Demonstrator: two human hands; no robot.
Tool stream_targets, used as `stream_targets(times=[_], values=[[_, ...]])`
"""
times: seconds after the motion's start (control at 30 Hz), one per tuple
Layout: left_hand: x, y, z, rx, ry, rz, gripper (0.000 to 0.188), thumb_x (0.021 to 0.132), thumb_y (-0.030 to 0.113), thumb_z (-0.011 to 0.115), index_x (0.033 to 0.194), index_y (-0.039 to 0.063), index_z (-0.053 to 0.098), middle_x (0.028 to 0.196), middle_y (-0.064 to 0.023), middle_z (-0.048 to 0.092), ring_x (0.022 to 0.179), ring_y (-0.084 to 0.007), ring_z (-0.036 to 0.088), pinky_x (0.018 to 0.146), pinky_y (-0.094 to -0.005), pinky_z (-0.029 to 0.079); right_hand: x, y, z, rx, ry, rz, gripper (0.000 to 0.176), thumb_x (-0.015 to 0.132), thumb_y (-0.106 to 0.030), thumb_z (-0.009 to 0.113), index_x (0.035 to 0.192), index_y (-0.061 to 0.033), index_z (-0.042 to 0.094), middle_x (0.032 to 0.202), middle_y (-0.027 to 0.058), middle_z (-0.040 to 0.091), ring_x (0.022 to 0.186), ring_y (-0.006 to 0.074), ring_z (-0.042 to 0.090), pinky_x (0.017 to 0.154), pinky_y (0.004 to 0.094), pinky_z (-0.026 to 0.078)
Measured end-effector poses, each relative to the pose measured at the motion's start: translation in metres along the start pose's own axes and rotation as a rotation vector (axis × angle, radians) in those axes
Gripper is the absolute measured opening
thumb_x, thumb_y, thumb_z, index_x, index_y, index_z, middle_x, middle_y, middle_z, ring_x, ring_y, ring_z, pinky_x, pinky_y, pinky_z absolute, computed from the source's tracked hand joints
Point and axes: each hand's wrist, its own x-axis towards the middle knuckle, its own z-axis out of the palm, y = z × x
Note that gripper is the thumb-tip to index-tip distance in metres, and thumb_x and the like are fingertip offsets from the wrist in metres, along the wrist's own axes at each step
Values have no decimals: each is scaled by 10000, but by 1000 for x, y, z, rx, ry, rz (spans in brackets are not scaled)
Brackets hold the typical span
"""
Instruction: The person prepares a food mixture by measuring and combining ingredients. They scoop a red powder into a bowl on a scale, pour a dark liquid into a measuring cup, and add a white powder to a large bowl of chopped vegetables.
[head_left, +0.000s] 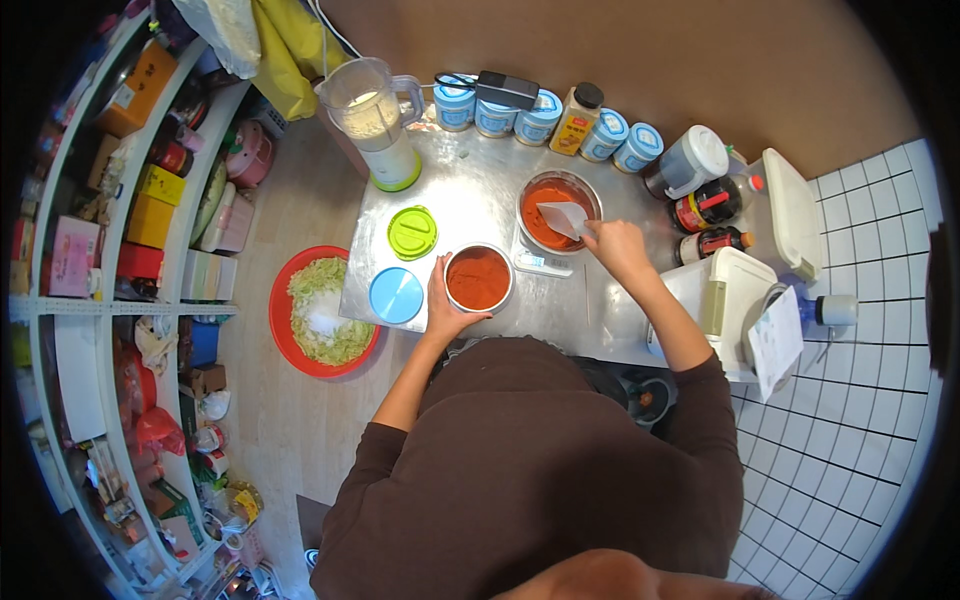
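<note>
My left hand (444, 307) grips the side of an open round can (478, 278) of red powder near the table's front edge. My right hand (617, 251) holds a translucent plastic scoop (564, 219) by its handle. The scoop is over a metal bowl (598, 196) of the same-looking red powder (541, 202), its blade at the powder. Beneath the bowl is a kitchen scale (551, 264) with a lit display. Left of the can lie a blue round lid (395, 295) and, farther back, a green blender lid (412, 232).
A blender (375, 127) with pale contents stands at the table's back left. Light-blue cans (495, 116) and a seasoning bottle (576, 120) line the wall. At right are sauce bottles (701, 206) and lidded bins (712, 300). A red basin (281, 330) of shredded vegetable sits low at left.
</note>
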Motion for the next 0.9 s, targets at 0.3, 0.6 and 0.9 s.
stream_targets(times=[0.3,0.6,0.9], values=[[0,2,-1,4,-4,-13,1400,430,441,916,1462,-18,89,1426,-231,354,1306,-403,351,1084,-473,281,0,-4,1,55,13,0,226,768,-269,706,931,-113,728,753,148,684,681,306,666,628,410,532],[1,1,-1,22,-7,-9,1418,410,443,923,1458,-29,92,1429,-231,347,1302,-398,359,1084,-463,288,4,3,-13,-9,43,56,244,779,-288,697,970,-140,727,734,143,679,670,301,666,611,406,528],[2,5,-3,21,-27,-10,1411,423,394,931,1468,-17,76,1447,-224,333,1317,-394,348,1091,-453,284,-4,13,-38,-40,131,118,265,780,-309,699,985,-144,730,701,145,664,657,311,652,600,409,519]])
